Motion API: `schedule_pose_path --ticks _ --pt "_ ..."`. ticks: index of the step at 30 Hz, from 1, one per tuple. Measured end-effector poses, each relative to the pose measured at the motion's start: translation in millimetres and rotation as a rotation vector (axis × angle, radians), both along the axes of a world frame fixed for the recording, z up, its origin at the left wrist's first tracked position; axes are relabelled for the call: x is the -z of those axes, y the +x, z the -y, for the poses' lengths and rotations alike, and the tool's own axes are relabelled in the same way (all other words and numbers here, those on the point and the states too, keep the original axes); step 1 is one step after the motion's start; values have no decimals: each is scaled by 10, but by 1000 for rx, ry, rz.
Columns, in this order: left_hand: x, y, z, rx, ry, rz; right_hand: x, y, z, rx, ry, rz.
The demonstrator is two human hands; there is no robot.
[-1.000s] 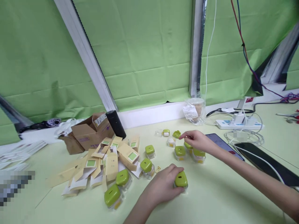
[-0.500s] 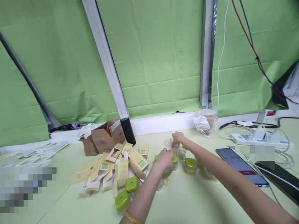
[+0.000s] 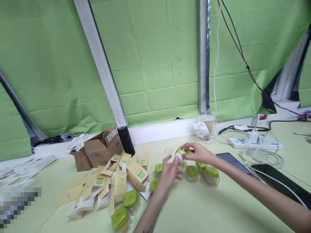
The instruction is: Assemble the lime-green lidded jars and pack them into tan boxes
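Observed at the counter: both hands have come together above the far group of jars. A second ago the left hand gripped a green-lidded jar nearer the front; it has since let that go, and where that jar now stands I cannot say with certainty. The left hand is now loosely spread, fingers parted, with nothing seen in it; its thumb lies close to a small white piece, though contact cannot be confirmed. The right hand has its fingers pinched narrow on that piece, which shows some green at its top and is partly covered by the fingers. In my judgement, the change puts the piece, rather than any jar, at the centre of the handling, with the right hand bearing it and the left free of load. A clear piece lies just behind, on the counter. Three closed jars stand upright to the right of the left hand; four further jars run from beside its wrist towards the front edge, two of them partly hidden by the arm. Flattened and folded cartons are heaped left of these, before a brown box.
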State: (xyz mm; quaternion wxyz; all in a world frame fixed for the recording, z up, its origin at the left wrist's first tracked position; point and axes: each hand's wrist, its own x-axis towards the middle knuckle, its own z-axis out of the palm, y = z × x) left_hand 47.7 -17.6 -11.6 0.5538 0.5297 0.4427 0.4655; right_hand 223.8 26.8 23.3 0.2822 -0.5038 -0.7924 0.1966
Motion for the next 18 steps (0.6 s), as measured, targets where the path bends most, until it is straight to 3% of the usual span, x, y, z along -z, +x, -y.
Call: schedule_pose_path --ticks 4,8,13,18 --pt "46 89 175 209 -156 170 93 107 557 -49 -50 -170" --pt "87 101 320 320 -424 522 256 161 943 50 4 -281" --pt "264 85 418 316 -504 644 459 80 1193 1 58 -16" --pt "405 95 496 350 -488 613 536 14 1261 4 38 25"
